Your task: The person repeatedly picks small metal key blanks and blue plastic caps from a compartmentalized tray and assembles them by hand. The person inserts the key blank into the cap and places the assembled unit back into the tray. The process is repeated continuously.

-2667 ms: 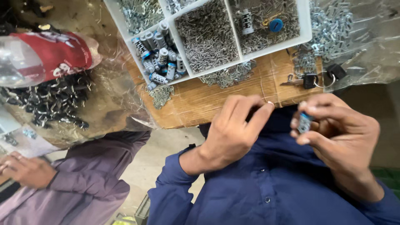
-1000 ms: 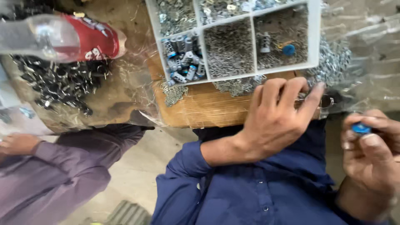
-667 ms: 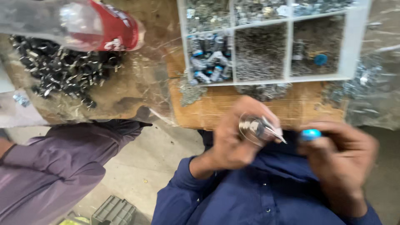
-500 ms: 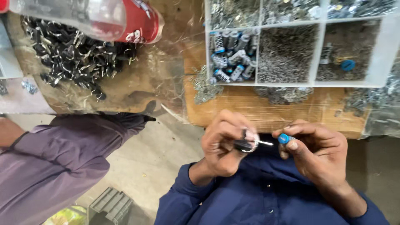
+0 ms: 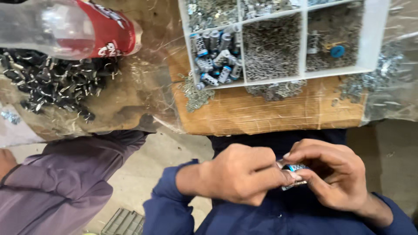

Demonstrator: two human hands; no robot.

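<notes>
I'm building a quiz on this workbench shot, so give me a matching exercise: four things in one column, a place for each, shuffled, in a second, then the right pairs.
Things:
1. small blue-capped cylinder
2. clear bottle with red label
3. pile of black metal parts
4. loose blue cap

Places:
A. lying on its side at top left
B. right compartment of the white divided tray
C. pinched between the left hand and right hand
D. under clear plastic just below the bottle

Pairs: 1-C, 2-A, 3-D, 4-B
</notes>
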